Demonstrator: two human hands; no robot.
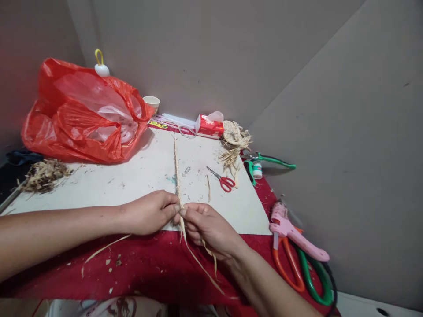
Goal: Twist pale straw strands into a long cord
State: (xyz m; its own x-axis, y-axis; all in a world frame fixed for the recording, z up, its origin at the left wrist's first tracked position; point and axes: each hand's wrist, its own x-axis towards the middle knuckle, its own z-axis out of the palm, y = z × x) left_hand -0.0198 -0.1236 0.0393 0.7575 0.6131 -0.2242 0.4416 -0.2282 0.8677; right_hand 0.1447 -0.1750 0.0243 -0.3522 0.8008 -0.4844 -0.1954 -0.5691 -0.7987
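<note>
A thin braid of pale dried husk strips (176,164) runs straight away from me across the white board (139,180). At its near end my left hand (153,211) pinches the braid between thumb and fingers. My right hand (206,224) meets it from the other side, thumb and forefinger closed on the braid's loose strands. Long strips (198,262) hang from the fingers over the red cloth (145,259), and another strip trails out below the left hand. The fingertips almost touch, hiding the exact crossing of the strands.
Red-handled scissors (226,182) and a loose strip lie on the board. A red plastic bag (89,119) stands back left, near a heap of husk scraps (44,175). A tissue pack (209,126), husk bundle (235,136), green pliers (276,160) and pink glue gun (294,233) line the right.
</note>
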